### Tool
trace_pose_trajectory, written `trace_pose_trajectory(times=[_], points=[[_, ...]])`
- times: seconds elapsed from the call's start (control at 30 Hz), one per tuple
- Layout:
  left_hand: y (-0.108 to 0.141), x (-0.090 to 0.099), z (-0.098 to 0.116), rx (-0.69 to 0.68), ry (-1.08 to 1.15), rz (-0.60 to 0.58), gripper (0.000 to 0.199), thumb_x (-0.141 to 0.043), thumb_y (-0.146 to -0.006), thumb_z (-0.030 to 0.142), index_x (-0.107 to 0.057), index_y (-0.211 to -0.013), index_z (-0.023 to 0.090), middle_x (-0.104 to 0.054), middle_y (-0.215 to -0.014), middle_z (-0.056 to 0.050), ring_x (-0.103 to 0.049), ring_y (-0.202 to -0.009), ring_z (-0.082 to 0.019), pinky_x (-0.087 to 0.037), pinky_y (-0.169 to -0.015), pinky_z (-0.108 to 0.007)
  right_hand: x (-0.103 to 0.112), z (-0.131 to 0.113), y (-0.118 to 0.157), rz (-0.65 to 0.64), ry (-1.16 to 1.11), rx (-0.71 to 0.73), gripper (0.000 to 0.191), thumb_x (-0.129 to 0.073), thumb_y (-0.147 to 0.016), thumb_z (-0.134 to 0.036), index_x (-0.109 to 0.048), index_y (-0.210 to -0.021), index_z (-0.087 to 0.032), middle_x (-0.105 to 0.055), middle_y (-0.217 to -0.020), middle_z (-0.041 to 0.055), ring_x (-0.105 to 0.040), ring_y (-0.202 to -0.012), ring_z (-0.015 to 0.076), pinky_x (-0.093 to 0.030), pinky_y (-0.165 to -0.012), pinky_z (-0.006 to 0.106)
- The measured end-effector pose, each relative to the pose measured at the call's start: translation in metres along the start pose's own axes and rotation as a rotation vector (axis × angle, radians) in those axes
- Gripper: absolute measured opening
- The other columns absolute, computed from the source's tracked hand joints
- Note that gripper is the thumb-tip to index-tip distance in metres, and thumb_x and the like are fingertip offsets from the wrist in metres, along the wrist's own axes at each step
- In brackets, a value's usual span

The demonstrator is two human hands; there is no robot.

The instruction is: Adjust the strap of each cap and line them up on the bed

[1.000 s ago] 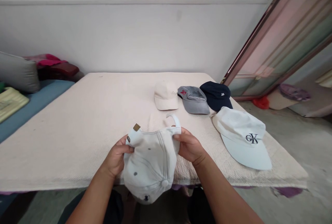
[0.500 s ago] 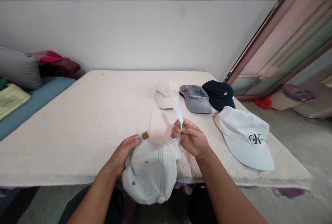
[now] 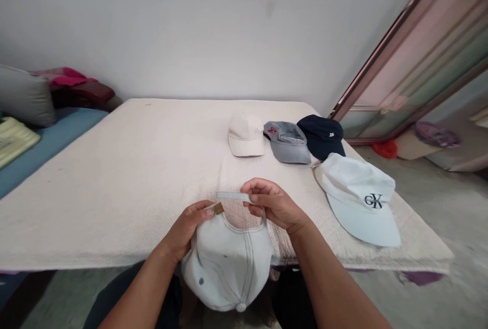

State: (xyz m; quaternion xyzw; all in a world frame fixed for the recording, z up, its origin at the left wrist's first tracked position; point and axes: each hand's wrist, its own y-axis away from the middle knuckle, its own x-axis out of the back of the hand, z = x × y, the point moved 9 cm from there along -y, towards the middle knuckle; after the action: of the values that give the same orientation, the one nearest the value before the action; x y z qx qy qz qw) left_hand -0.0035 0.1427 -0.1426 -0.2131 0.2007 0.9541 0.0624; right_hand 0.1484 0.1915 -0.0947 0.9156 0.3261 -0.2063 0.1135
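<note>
A pale baseball cap [image 3: 232, 263] hangs at the near table edge, crown toward me, its back opening facing the table. My left hand [image 3: 192, 225] grips the cap's rim beside the brass-coloured buckle [image 3: 218, 209]. Between the thumb and fingers of my right hand [image 3: 269, 202] is the cap's loose strap [image 3: 232, 196], pointing left. The strap's free end lies just above the buckle, apart from it. The cap's brim is hidden beneath the crown.
A cream cap [image 3: 246, 136], a grey cap [image 3: 287, 142] and a navy cap [image 3: 322, 136] sit at the back right of the cloth-covered table [image 3: 114, 181]. Closer on the right lies a white cap [image 3: 358, 199] with dark letters. A grey cushion [image 3: 25, 96] stands at far left.
The strap was sticking up and away from me; my right hand has swung its free end left, over toward the buckle. The cap has shifted slightly right and down in view.
</note>
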Motion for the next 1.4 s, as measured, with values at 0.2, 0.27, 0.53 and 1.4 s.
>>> trace_pose_trajectory(times=[0.2, 0.27, 0.53, 1.4], points=[[0.0, -0.001, -0.003, 0.015, 0.067, 0.01, 0.023, -0.072, -0.071, 0.021, -0.072, -0.093, 0.015, -0.073, -0.083, -0.007, -0.064, -0.07, -0.018, -0.048, -0.067, -0.027, -0.011, 0.011, -0.003, -0.041, 0.135, -0.059, 0.033, -0.051, -0.069, -0.005, -0.065, -0.097, -0.017, -0.05, -0.06, -0.0041, -0.041, -0.051, 0.0074, -0.028, -0.049, 0.021], [0.002, -0.005, -0.003, 0.035, 0.085, -0.009, 0.023, -0.074, -0.069, 0.021, -0.072, -0.092, 0.015, -0.073, -0.079, -0.007, -0.065, -0.067, -0.017, -0.049, -0.065, -0.027, -0.016, 0.016, -0.005, -0.048, 0.141, -0.087, 0.025, -0.055, -0.074, -0.01, -0.065, -0.095, -0.016, -0.047, -0.059, -0.0046, -0.039, -0.052, 0.0073, -0.028, -0.05, 0.021], [0.003, 0.008, -0.005, 0.052, 0.153, 0.16, 0.023, -0.083, -0.059, 0.021, -0.071, -0.078, 0.016, -0.07, -0.067, 0.0, -0.06, -0.057, -0.011, -0.046, -0.057, -0.02, -0.02, 0.019, -0.011, -0.048, 0.186, -0.039, 0.016, -0.063, -0.082, -0.03, -0.062, -0.079, -0.015, -0.045, -0.057, -0.0051, -0.037, -0.05, 0.0066, -0.028, -0.049, 0.022], [0.002, 0.006, -0.009, 0.039, 0.176, 0.051, 0.025, -0.082, -0.061, 0.025, -0.067, -0.076, 0.012, -0.068, -0.066, -0.003, -0.059, -0.053, -0.011, -0.045, -0.051, -0.02, -0.016, 0.026, -0.01, -0.027, 0.171, -0.102, 0.019, -0.068, -0.079, -0.031, -0.058, -0.075, -0.015, -0.038, -0.056, -0.0072, -0.03, -0.046, 0.0043, -0.02, -0.043, 0.02]])
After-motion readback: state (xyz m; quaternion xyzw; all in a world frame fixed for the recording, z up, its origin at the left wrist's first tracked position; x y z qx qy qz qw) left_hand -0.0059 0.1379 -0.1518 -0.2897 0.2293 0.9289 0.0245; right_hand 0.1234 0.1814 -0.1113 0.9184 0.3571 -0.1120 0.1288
